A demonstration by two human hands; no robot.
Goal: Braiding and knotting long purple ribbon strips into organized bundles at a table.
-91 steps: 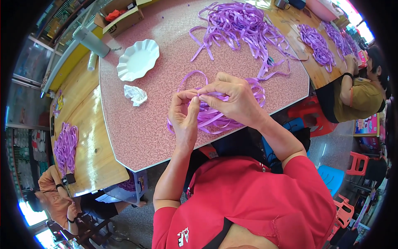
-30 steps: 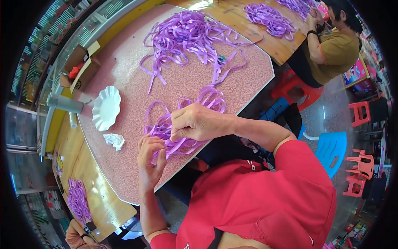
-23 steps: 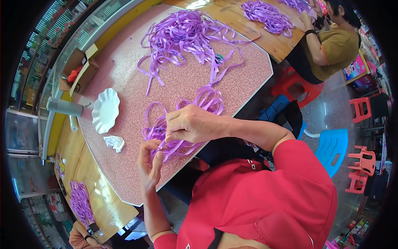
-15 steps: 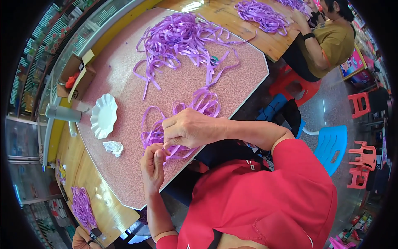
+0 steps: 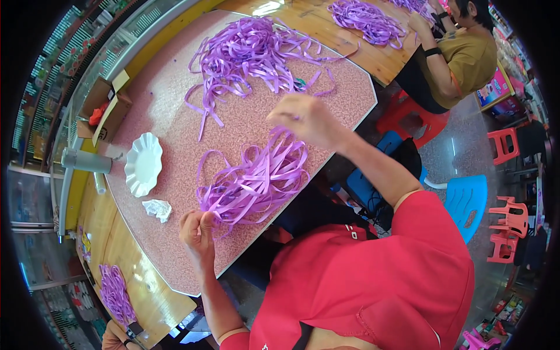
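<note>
A bundle of looped purple ribbon strips [image 5: 256, 178] lies on the pink speckled table [image 5: 175, 122] in front of me. My left hand [image 5: 197, 228] pinches one end of the bundle near the table's front edge. Raised over the far end of the bundle, my right hand [image 5: 306, 118] has its fingers closed on ribbon strands that stretch down to the pile. A larger loose heap of purple ribbon [image 5: 251, 52] lies farther back on the same table.
A white scalloped plate [image 5: 143, 164], a crumpled tissue [image 5: 157, 209], a grey cylinder [image 5: 87, 161] and an open cardboard box [image 5: 105, 108] sit at the left. Another person [image 5: 455, 52] works ribbon at a wooden table behind. Red and blue plastic chairs [image 5: 466, 198] stand to the right.
My right hand has lifted away from my left hand and moved up and to the right, drawing ribbon strands out. The left hand stays pinched on the bundle's near end.
</note>
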